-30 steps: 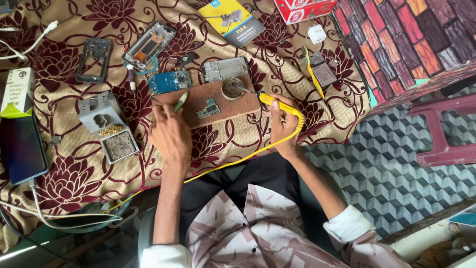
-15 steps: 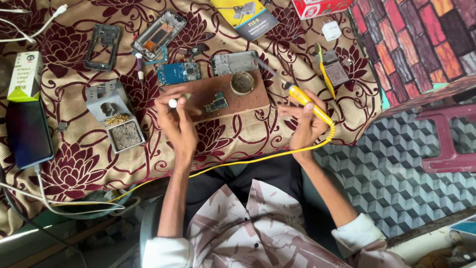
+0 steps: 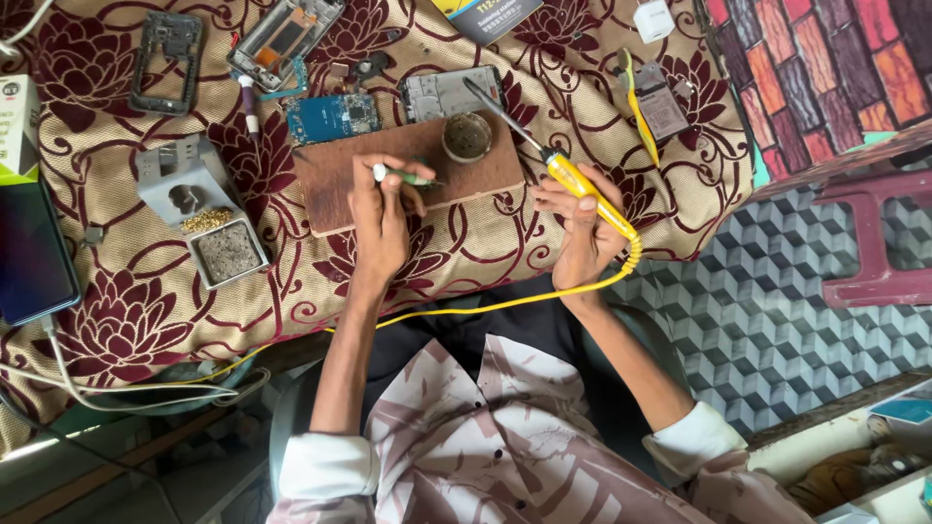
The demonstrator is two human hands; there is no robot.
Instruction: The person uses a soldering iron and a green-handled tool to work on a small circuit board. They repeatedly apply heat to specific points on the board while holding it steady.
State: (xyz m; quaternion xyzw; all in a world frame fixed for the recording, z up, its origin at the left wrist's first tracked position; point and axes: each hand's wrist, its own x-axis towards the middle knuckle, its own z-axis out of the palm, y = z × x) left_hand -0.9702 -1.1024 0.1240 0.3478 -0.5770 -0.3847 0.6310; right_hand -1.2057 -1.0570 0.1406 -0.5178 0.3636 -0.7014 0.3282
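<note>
Draping over the tabletop [image 3: 602,247], a maroon flowered cloth ends just ahead of the person's lap, its near edge running from lower left up toward the right, where checkered floor shows beyond it. Open cloth lies between the wooden board [image 3: 340,184] and that near edge; the far side is crowded with a blue circuit board [image 3: 332,117], a grey phone chassis [image 3: 442,92], a phone frame [image 3: 283,34] and a dark back cover [image 3: 167,60]. A metal stand with a cleaning tray [image 3: 202,212] sits to the left of the board, well apart from a dark phone [image 3: 29,254] at the cloth's left edge. A small round tin [image 3: 467,137] rests on the board's far right corner.

The left hand [image 3: 381,215] is closed in a pinch on a slim green-tipped tool [image 3: 403,177], held over the board. The right hand [image 3: 582,225] is clenched around the yellow soldering iron [image 3: 582,189], off the board's right end; its dark tip [image 3: 490,105] slants up past the tin, and its yellow cord [image 3: 485,309] trails back across the lap
</note>
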